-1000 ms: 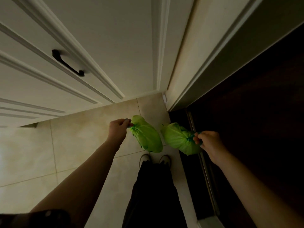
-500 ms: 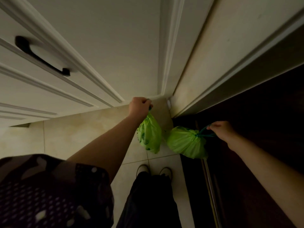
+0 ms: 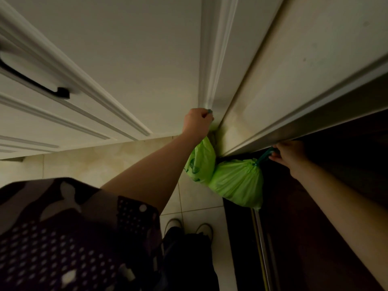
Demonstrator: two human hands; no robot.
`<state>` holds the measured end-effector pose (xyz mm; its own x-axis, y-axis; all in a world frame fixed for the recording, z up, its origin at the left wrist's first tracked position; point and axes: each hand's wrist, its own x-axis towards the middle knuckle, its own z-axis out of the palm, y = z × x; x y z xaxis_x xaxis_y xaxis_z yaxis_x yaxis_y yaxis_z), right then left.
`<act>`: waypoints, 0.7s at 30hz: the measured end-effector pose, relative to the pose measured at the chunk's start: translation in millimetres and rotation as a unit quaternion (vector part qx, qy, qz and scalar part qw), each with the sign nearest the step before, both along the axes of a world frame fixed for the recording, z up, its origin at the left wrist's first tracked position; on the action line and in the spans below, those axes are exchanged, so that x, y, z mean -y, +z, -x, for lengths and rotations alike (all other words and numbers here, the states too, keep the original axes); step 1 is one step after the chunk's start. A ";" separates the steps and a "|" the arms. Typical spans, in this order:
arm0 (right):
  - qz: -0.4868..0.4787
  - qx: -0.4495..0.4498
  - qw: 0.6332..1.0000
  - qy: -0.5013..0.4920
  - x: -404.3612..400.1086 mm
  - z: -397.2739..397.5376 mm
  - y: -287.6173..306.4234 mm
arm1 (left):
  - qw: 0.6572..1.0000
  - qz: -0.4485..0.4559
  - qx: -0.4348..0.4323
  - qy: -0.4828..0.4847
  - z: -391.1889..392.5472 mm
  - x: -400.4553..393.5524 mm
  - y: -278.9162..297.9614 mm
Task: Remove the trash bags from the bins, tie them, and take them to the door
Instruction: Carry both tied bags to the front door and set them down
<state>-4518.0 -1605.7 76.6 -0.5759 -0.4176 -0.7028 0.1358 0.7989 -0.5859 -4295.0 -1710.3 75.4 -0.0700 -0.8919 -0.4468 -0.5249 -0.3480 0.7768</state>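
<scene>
Reaching further forward than a second ago, left hand fisted on left green bag, right hand pinching drawstring of right green bag, bags touching, hanging below hands beside the white door frame.

No text can be read; the left bag bears dark green print, too blurred to make out.
</scene>
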 end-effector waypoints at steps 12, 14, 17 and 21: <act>-0.039 0.029 0.996 0.068 -3.7 -3.0 -8.4 | 0.980 -0.079 0.041 -0.177 -0.6 -10.6 -13.0; -0.018 0.050 0.998 0.030 3.7 -3.8 -3.0 | 0.989 -0.062 0.001 -0.133 0.4 -3.2 -10.6; -0.002 0.054 0.999 -0.004 10.0 -1.7 7.6 | 0.993 -0.038 0.003 -0.113 4.3 12.7 -2.6; 0.017 0.051 0.995 -0.082 2.3 3.0 5.5 | 0.991 -0.034 0.019 -0.125 6.9 11.5 5.5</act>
